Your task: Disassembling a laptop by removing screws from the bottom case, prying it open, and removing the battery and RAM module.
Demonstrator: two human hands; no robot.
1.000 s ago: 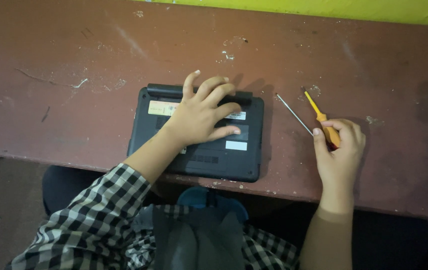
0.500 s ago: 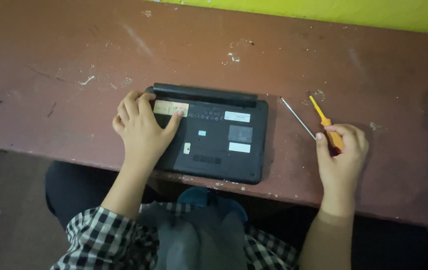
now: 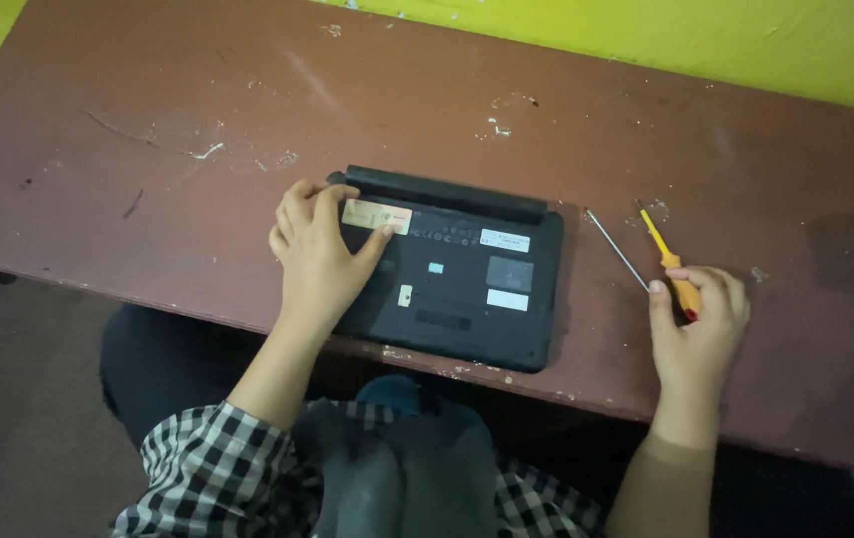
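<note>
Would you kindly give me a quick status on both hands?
Left hand flat on the laptop's left end. Right hand grips orange screwdriver. Thin metal rod alongside.

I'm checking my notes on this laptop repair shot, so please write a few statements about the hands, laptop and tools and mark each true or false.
1. The black laptop lies closed, underside up, on the brown table. True.
2. The left hand rests on the laptop's right edge. False: it rests on the left part, by a tan sticker.
3. The right hand holds a yellow-handled screwdriver. True.
4. A thin metal rod lies on top of the laptop. False: it lies on the table, right of the laptop.
</note>
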